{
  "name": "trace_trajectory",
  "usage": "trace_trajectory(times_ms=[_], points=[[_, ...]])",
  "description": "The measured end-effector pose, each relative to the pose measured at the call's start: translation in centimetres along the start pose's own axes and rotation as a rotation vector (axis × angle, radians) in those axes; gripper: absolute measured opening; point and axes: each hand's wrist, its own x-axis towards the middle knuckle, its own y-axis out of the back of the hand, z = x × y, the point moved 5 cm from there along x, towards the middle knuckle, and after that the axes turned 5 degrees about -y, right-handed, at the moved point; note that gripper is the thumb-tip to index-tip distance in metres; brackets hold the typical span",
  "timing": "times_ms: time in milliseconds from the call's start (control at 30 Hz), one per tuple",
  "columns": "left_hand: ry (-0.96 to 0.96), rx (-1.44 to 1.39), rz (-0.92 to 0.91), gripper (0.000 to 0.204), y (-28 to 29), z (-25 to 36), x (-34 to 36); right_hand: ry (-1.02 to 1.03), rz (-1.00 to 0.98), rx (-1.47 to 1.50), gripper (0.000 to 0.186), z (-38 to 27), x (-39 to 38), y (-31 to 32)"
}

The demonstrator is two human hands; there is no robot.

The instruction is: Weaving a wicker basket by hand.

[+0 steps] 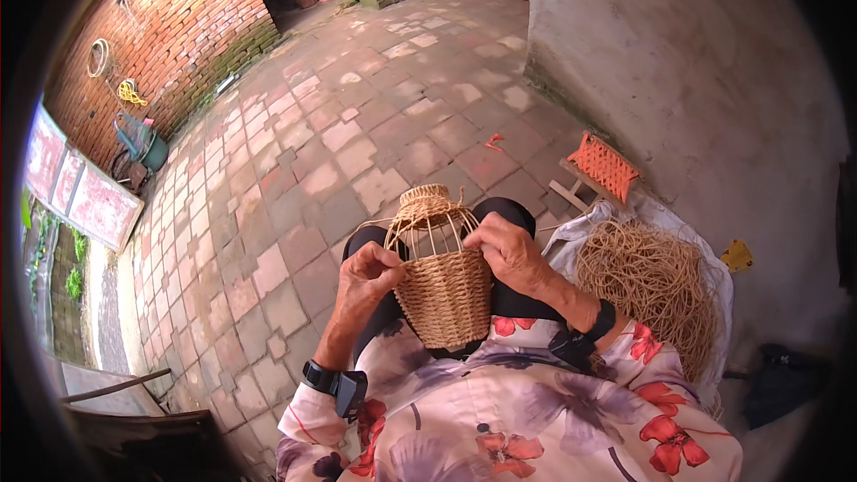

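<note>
A half-woven wicker basket [445, 299] rests between my knees, its tan body tightly woven. Above the body bare upright stakes [434, 240] show, and they run up to a narrower woven collar [426, 203]. My left hand [373, 270] pinches the left side of the body's upper edge, thumb and fingers together. On the opposite side, my right hand [505, 248] is closed on the basket near the stakes, fingers curled inward. A loose strand sticks out left of the collar. Whether either hand also holds a strand is too small to tell.
Beside my right leg, a big tangle of tan cord [638, 272] lies on a white sack [714, 259]. A small stool with orange webbing [603, 167] stands by the grey wall [678, 62]. Paving tiles [303, 214] spread ahead toward a brick wall [178, 27].
</note>
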Motion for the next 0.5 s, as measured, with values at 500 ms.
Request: trace_trajectory(times_ms=[500], points=[[-0.655,1.288,-0.129,0.015,-3.3,4.1,0.5,0.138,-0.12,-0.011,0.013,-3.6,5.0,-4.6]])
